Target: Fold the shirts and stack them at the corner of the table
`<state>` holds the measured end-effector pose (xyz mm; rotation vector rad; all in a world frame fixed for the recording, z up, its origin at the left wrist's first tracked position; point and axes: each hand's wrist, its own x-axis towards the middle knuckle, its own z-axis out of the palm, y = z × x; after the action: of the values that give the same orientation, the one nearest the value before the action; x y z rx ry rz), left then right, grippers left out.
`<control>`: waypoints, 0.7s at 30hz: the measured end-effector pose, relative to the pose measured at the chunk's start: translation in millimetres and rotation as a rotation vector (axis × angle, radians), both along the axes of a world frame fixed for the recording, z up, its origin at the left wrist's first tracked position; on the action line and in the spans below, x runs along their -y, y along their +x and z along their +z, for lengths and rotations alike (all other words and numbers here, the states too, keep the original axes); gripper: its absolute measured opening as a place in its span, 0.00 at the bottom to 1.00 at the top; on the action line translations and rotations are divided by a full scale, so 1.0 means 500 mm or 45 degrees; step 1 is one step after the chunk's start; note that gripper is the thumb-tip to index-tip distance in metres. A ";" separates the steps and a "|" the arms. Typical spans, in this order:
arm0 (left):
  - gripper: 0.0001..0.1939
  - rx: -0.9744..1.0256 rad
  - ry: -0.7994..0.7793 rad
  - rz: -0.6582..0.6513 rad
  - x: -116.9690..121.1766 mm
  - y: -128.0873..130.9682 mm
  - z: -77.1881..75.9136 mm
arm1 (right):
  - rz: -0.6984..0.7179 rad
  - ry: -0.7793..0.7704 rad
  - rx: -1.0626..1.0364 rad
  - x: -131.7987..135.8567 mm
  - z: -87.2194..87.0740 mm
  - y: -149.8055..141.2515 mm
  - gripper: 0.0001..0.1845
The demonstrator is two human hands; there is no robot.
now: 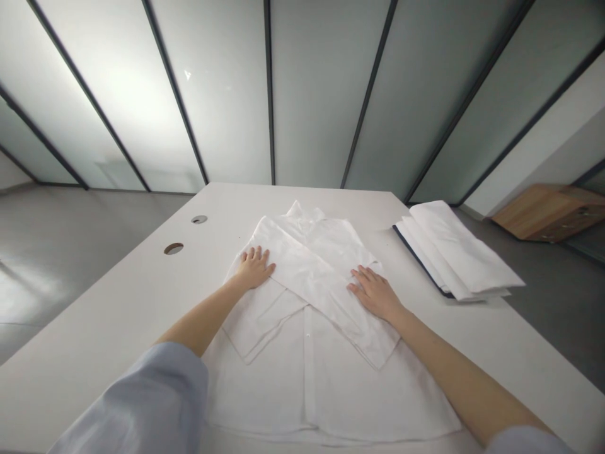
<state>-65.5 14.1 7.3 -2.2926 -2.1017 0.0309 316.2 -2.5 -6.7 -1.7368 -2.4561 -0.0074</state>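
A white button-front shirt (278, 391) lies spread on the table, its collar at the far end and its hem toward me. Both sleeves are folded inward and cross over the chest. My left hand (255, 268) rests flat on the left part of the shirt, fingers spread over the folded sleeve. On the other side, my right hand (375, 291) presses flat on the sleeve at the right, its fingers also apart. Neither hand grips the fabric. The button placket runs down the middle below the crossed sleeves.
The white table (142, 328) has a round metal grommet (199, 219) and an open cable hole (174, 248) at the left. A stack of folded white cloth (460, 249) with a dark blue layer beneath sits at the right edge. A wooden cabinet (551, 211) stands beyond.
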 end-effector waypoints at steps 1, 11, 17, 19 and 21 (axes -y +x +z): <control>0.32 -0.002 -0.003 -0.009 0.006 0.001 0.006 | 0.003 0.015 -0.002 0.005 0.010 0.000 0.27; 0.29 0.150 0.085 -0.114 -0.069 0.051 0.050 | -0.029 0.074 0.060 -0.134 0.086 -0.061 0.23; 0.31 0.125 -0.058 -0.071 -0.060 0.052 0.004 | -0.122 -0.055 0.031 -0.139 0.011 -0.072 0.30; 0.31 0.105 -0.050 -0.082 -0.038 0.049 0.005 | -0.123 -0.069 0.040 -0.116 0.002 -0.067 0.31; 0.30 0.085 -0.055 -0.106 -0.014 0.047 0.013 | -0.084 -0.045 0.055 -0.090 0.008 -0.063 0.31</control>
<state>-42.1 21.0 14.0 -2.4365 -2.0535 -0.0019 284.6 42.7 -3.0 -1.8505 -2.4417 -0.0081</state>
